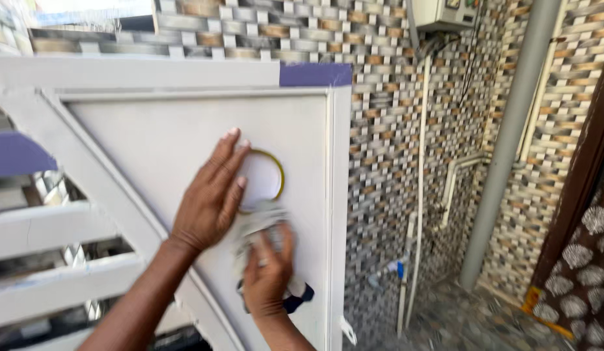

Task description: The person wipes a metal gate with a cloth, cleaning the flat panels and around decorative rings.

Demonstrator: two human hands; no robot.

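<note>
- Two hands worked against a white gate panel (152, 143), beside a mosaic tiled wall (386, 143).
- Left hand (211, 195) lay flat and open on the panel, fingers touching a thin yellow ring (280, 172).
- Right hand (268, 273) gripped a crumpled grey cloth (259, 224) just below that ring.

I see my left hand (209, 195) lying flat on the white painted metal gate panel (152, 143), its fingertips overlapping the left edge of the thin yellow-rimmed ring (280, 174) that sits on the panel. My right hand (268, 270) is just below the ring and to the right of the left hand, pressing a crumpled grey-white cloth (259, 227) against the panel. Behind the gate stands the small-tiled mosaic wall (380, 130). To the right, the grey upright drainpipe (510, 143) runs down against that wall.
</note>
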